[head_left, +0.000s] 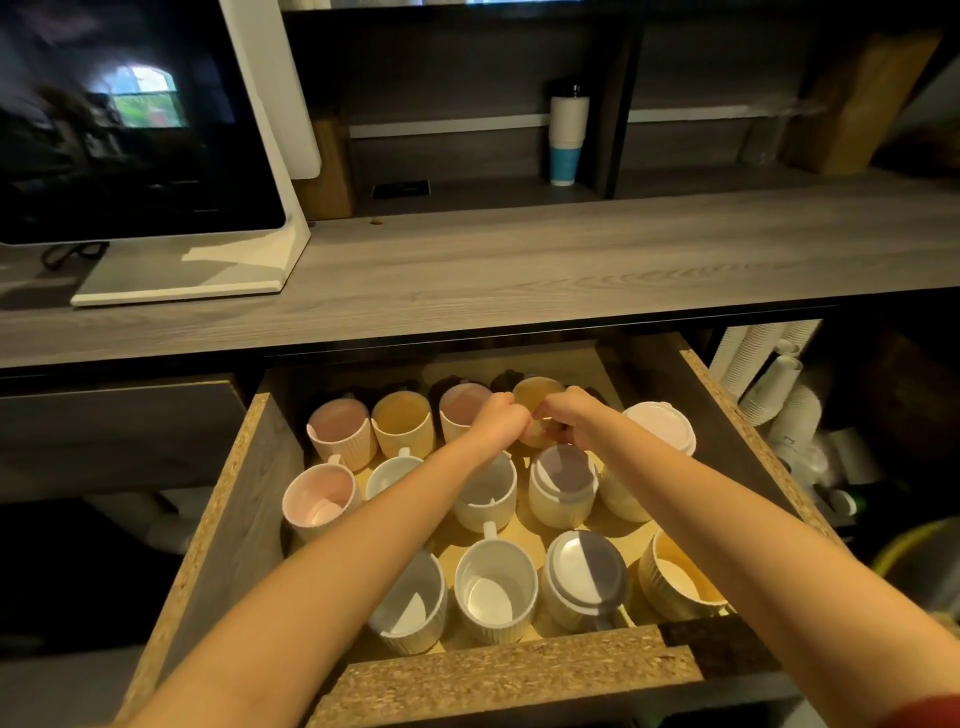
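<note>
Deep over the open drawer (228, 499), reaches forward with both arms stretched, almost parallel. Grasps a yellow mug (537, 392) from two sides: left hand (493, 418) curled on its left rim, right hand (563, 418) curled round its right side, knuckles upward. Shows a beige-yellow inside and a round open mouth; stands upright in the back row, just beside a pink mug (462, 405), among other mugs (493, 587) in white, pink and yellow. Above, a grey wooden counter (519, 260) with a white monitor (130, 130); behind, dark shelves with stacked paper cups (566, 140).
</note>
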